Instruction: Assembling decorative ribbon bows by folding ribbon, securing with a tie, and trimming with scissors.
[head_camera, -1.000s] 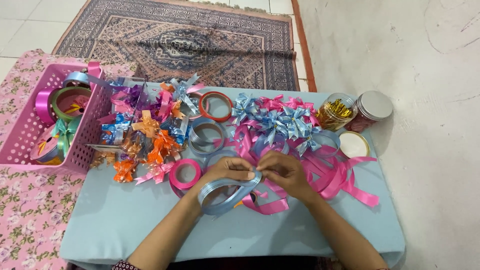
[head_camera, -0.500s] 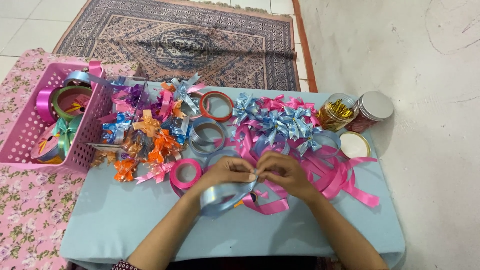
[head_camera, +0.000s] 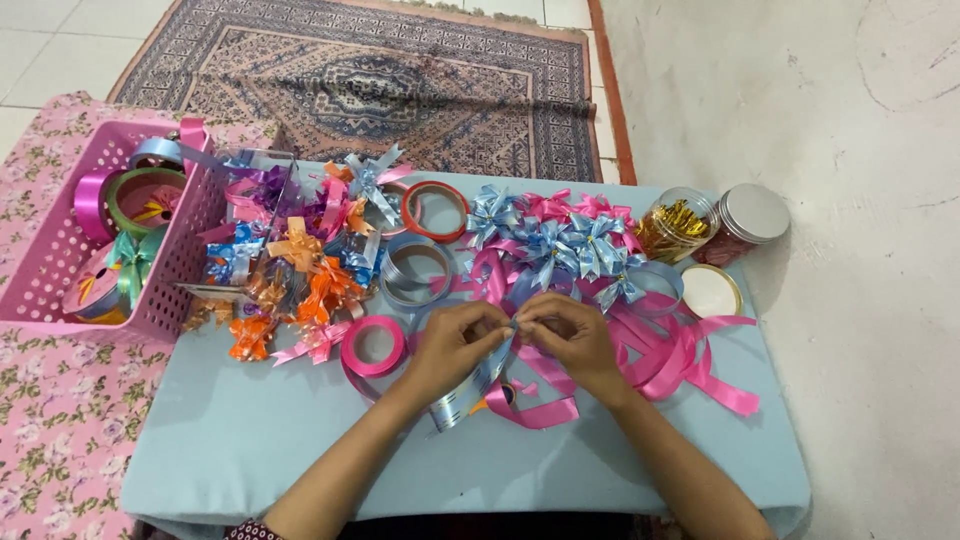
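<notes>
The left hand (head_camera: 455, 345) and the right hand (head_camera: 570, 340) meet above the low blue table (head_camera: 250, 450). Both pinch one strip of light blue ribbon (head_camera: 478, 385) between their fingertips, and its loose end hangs down to the table. It looks like the ribbon is being folded into a small bow, like the finished blue and pink bows (head_camera: 560, 240) just behind. The next fold needs a tight pinch so the loop does not slip. A pink ribbon roll (head_camera: 373, 345) lies just beside the left hand.

A low table (head_camera: 250, 450) with pale blue cover carries ribbon bows (head_camera: 560, 235), ribbon rolls (head_camera: 372, 345), two jars (head_camera: 715, 220).
</notes>
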